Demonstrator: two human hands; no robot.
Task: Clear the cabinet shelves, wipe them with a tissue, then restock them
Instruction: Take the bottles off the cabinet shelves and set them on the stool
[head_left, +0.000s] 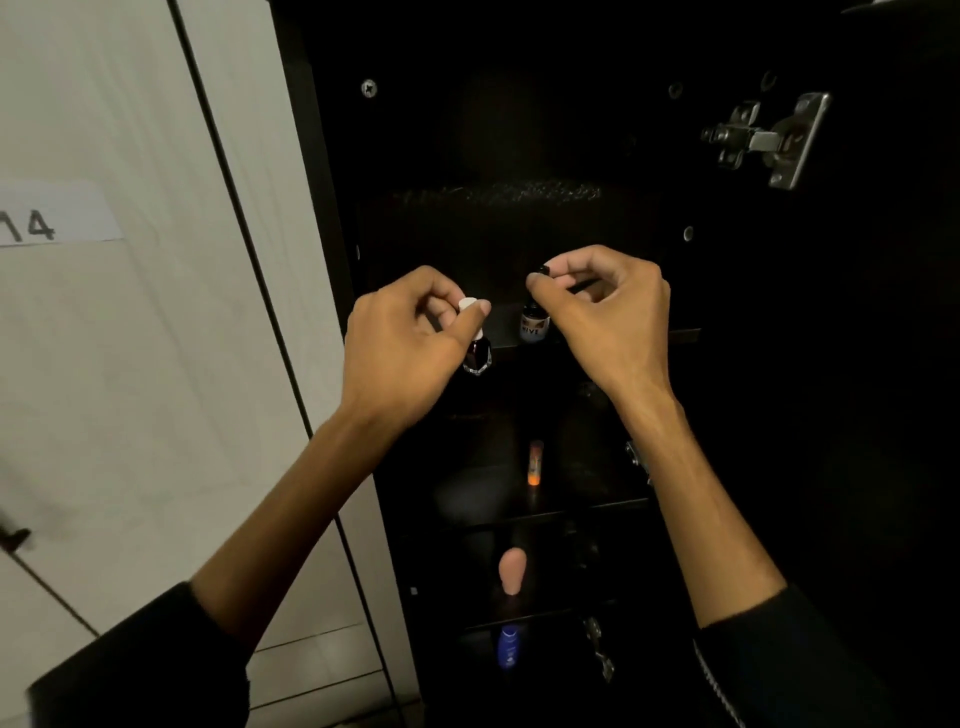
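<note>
While the cabinet (519, 156) interior is lost in dark, left hand (410, 348) pinches a white-capped bottle (477, 348), right hand (608, 312) a black-capped one (532, 322).

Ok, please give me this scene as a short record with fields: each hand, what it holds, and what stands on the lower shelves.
left hand: pinches the white cap of a dark nail polish bottle
right hand: pinches the black cap of a small labelled bottle
second shelf: orange tube, upright
third shelf: pink object
lowest visible shelf: blue bottle
cabinet door: open, hinge visible
</note>
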